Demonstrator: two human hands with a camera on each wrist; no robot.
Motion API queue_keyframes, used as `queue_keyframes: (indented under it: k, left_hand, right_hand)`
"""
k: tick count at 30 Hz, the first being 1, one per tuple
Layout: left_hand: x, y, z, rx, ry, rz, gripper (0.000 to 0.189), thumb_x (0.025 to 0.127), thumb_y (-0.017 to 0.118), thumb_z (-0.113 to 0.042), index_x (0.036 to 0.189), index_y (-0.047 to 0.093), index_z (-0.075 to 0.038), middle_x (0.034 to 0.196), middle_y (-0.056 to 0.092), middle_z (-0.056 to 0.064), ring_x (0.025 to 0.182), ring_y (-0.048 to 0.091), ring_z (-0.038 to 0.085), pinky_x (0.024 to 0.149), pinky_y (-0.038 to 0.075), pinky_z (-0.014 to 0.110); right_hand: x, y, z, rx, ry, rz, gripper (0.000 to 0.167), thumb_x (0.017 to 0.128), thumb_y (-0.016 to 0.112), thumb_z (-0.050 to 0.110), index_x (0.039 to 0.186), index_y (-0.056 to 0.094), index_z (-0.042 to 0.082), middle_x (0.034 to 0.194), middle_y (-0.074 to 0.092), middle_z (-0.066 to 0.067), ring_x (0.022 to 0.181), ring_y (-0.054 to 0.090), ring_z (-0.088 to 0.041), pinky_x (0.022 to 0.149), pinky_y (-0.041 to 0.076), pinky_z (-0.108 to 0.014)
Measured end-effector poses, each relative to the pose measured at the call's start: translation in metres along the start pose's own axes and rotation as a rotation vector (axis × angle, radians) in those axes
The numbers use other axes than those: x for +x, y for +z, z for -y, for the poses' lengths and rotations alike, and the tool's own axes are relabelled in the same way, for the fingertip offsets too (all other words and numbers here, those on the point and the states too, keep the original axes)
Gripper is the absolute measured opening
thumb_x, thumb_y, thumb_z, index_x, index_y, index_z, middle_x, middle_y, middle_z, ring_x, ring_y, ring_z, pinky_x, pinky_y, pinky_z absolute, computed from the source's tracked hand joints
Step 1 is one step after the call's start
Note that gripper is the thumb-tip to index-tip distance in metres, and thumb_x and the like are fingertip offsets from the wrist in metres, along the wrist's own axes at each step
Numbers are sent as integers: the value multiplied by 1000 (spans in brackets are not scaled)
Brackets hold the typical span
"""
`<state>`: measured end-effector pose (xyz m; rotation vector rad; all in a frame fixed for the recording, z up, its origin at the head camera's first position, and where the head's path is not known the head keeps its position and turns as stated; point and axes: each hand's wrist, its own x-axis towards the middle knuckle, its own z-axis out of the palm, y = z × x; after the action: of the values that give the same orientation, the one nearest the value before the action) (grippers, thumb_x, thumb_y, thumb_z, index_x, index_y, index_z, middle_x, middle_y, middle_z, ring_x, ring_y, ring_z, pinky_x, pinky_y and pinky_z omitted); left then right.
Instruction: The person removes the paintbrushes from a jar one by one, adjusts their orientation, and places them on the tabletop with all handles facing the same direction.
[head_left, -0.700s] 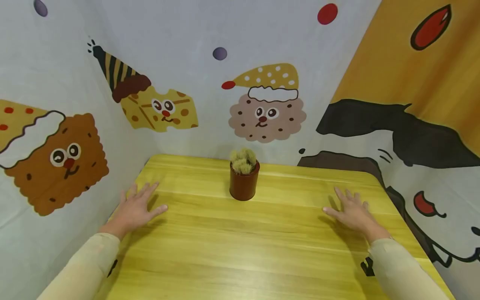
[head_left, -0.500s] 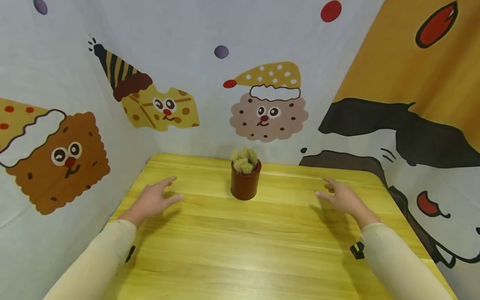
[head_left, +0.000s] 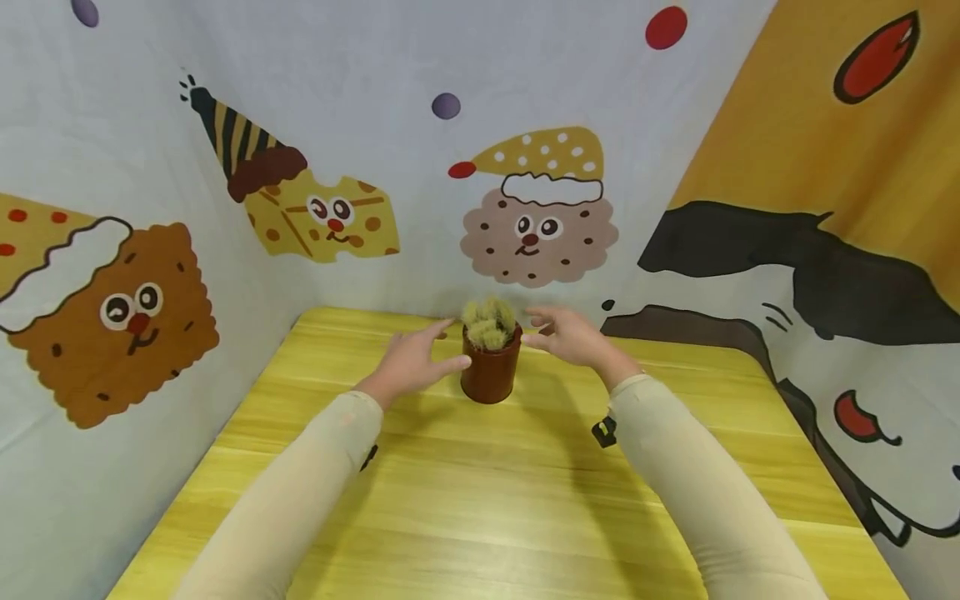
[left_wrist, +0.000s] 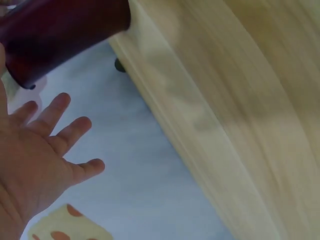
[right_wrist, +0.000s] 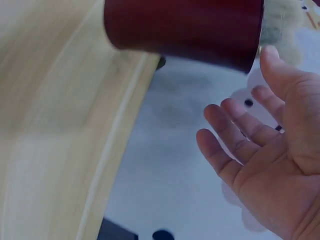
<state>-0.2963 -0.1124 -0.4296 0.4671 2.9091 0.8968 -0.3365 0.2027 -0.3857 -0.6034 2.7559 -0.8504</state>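
A fuzzy yellow-green cactus (head_left: pixel 487 323) grows in a dark red-brown cylindrical pot (head_left: pixel 489 373), upright toward the back of the wooden table. My left hand (head_left: pixel 411 364) is at the pot's left side, thumb tip right by the rim. In the left wrist view its fingers (left_wrist: pixel 70 135) are spread and nearly straight beside the pot (left_wrist: pixel 65 37). At the pot's right side is my right hand (head_left: pixel 573 336), fingertips close to the rim. The right wrist view shows its fingers (right_wrist: pixel 235 132) gently bent and spread, with the thumb near the pot's upper edge (right_wrist: pixel 185 30).
The yellow wooden table (head_left: pixel 480 508) runs back to a white cloth wall (head_left: pixel 330 50) printed with cartoon food faces. An orange and black-and-white cartoon cloth (head_left: pixel 840 275) hangs at the right. A small black device (head_left: pixel 604 432) shows beneath the right sleeve.
Both hands have moved inward from the table's sides to either side of the cactus pot. The pot has stayed in its place.
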Motion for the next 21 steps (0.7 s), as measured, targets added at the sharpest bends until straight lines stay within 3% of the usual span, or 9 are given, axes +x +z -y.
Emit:
queue_keyframes:
  k: [6,12,18,21]
  left_hand:
    - [6,5,-14,13,-7,21,97,96,57,-80,172,27,-27,168,49,5,153,49,34,131,8,72]
    - [11,6,-22,-11,-18,8,97,97,58,-77,171,30,-20,169,46,7,155,46,36,130,7,74]
    - [14,9,-27,-23,-49,-16,101,96,60,-77,170,32,-15,169,46,10,153,49,38,129,6,75]
    - [14,8,-32,-32,-72,-16,101,95,62,-76,170,32,-15,169,46,10,151,50,39,129,6,76]
  right_hand:
    - [16,9,18,-34,-33,12,68,105,69,41,162,47,9,155,59,-21,138,62,-44,110,54,-59]
    - [22,20,25,-76,-32,-70,42,104,70,35,136,69,8,143,68,-20,128,68,-41,104,57,-57]
    - [23,35,32,-139,-7,-206,17,103,69,24,106,73,8,116,78,-16,92,73,-31,83,60,-48]
    - [24,40,35,-171,22,-258,19,103,70,24,107,74,6,109,78,-15,88,74,-30,79,61,-47]
